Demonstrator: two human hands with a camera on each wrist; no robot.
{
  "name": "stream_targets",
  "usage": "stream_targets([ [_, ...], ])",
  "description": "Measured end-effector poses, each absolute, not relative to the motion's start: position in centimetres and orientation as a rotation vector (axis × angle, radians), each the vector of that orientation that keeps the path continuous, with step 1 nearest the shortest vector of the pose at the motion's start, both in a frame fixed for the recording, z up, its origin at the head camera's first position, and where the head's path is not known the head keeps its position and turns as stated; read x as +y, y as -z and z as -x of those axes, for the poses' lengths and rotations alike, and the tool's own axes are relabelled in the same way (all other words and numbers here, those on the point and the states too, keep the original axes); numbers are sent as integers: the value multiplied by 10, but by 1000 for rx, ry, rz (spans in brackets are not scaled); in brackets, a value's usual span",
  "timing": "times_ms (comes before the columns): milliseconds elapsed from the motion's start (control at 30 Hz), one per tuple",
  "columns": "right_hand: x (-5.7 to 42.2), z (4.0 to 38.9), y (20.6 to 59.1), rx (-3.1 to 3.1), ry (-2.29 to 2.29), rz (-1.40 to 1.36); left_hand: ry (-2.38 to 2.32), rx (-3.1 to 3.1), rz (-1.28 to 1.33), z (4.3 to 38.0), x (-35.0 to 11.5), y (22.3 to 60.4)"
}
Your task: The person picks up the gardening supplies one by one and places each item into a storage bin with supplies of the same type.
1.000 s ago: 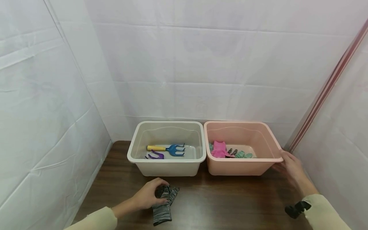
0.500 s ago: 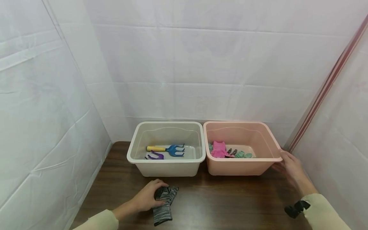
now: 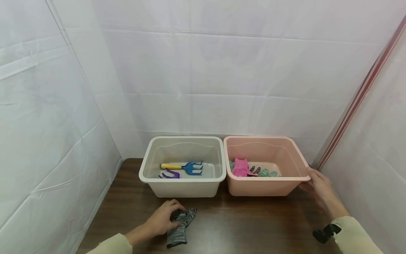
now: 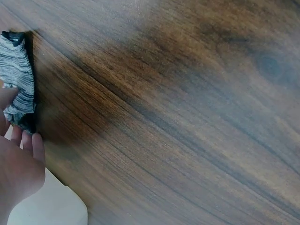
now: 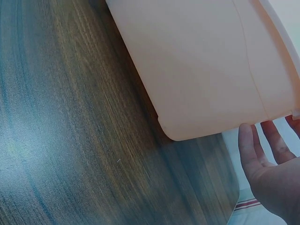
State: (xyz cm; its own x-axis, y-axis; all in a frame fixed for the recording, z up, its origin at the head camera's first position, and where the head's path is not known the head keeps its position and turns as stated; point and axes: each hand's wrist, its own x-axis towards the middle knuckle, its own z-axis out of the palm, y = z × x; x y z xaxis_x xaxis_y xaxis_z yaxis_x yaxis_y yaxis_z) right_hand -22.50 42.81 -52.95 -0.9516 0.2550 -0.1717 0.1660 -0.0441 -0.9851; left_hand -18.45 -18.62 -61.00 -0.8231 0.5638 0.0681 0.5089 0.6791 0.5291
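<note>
In the head view, my left hand (image 3: 165, 217) is on a mottled grey-and-black knit glove (image 3: 177, 234) lying on the table, with thumb and fingers pinching its upper part. The left wrist view catches the glove (image 4: 18, 75) and part of the hand (image 4: 21, 164) at its left edge. At the right end of a pink plastic bin (image 3: 260, 187), my right hand (image 3: 321, 185) holds the rim by its front corner. The right wrist view has several fingertips (image 5: 246, 133) against the bin's end wall (image 5: 201, 84).
Left of the pink bin stands an off-white bin (image 3: 187, 187) with a yellow-handled blue hand fork (image 3: 191, 168) and a purple pronged tool (image 3: 171, 174). Inside the pink bin lie a pink item (image 3: 241, 167) and green knit pieces (image 3: 265, 173). White cloth walls (image 3: 203, 88) border the wooden table (image 3: 241, 225).
The cuff end of the glove has shifted slightly left beneath my left hand. My right hand stays at the pink bin. The head view has tilted up a little.
</note>
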Motion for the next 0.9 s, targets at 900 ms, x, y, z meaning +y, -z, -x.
stream_targets([
  [900,431,223,532,-2081,-2214,421,-964,2646,-873,192,-177,600],
])
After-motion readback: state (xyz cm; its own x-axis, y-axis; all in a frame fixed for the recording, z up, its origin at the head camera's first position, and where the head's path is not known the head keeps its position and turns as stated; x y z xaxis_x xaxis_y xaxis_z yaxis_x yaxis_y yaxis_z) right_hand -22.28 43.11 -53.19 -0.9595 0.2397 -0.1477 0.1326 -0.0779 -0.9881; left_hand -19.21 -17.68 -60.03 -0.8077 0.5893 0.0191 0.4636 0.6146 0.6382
